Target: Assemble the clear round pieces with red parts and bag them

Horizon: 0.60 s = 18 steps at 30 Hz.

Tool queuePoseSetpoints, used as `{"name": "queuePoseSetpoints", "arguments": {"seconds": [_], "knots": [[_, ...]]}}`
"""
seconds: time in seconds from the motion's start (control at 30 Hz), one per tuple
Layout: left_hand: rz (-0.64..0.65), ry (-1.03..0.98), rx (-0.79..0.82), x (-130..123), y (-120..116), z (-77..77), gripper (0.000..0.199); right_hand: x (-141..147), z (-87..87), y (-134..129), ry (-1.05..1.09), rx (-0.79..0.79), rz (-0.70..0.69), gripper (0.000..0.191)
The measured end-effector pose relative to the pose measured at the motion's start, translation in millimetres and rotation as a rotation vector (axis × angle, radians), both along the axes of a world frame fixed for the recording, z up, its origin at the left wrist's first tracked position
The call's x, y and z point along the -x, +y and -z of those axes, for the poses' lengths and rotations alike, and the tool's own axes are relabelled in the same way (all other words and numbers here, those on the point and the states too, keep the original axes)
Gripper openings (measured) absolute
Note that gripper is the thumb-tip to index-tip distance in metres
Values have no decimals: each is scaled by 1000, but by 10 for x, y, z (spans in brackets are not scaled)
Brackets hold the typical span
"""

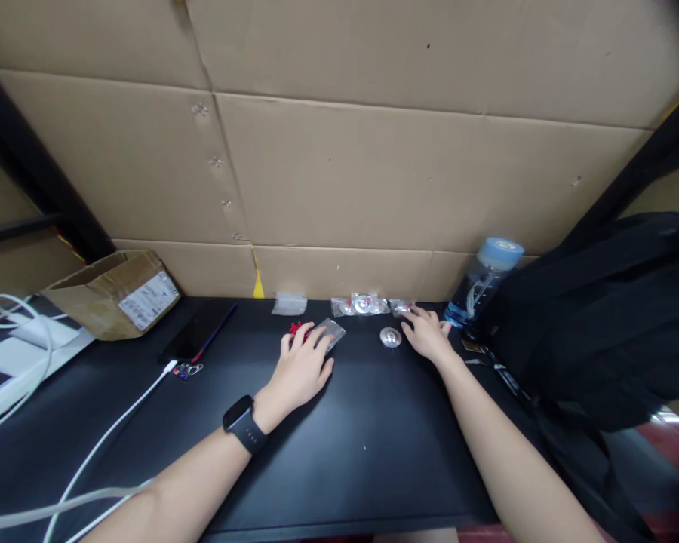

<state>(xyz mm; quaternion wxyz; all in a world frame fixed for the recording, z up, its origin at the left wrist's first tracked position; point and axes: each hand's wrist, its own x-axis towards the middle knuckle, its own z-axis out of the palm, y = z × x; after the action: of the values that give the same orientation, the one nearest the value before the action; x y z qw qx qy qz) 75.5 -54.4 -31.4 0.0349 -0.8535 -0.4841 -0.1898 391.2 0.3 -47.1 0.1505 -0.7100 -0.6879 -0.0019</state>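
My left hand [302, 367] lies over a small clear plastic bag [334, 333] and a red spiky piece [297, 329], its fingers spread and partly hiding both. At the back of the black table, my right hand [428, 333] reaches with fingers apart to a small clear packet [400, 307] with a bit of red in it; the fingertips touch or nearly touch it. Beside that hand lies a shiny round metal disc [390, 337]. Wrapped metal discs [364, 304] rest along the wall, and farther left is a stack of clear bags [290, 304].
A water bottle [483, 280] with a blue lid and a black backpack [605, 317] stand at the right. On the left are an open cardboard box [113, 296], a dark phone or tablet [199, 332] and white cables [116, 426]. Cardboard [339, 173] walls the back.
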Motion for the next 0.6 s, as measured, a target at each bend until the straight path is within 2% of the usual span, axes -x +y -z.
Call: {"name": "queuePoseSetpoints", "arguments": {"seconds": [0.17,0.27,0.33,0.43,0.6], "knots": [[196,-19,102,-13,-42,-15,40,-21,-12,25,112,-34,-137,39],[305,-22,137,-37,-85,-29,39,-4,-101,-7,221,-16,-352,33],[324,-43,133,-38,-80,-53,38,23,-151,-38,269,19,-483,32],[264,-87,91,42,28,-125,32,70,-183,-77,276,38,-536,33],[-6,-84,-28,384,312,-276,8,111,-193,-105,271,38,-493,28]]}}
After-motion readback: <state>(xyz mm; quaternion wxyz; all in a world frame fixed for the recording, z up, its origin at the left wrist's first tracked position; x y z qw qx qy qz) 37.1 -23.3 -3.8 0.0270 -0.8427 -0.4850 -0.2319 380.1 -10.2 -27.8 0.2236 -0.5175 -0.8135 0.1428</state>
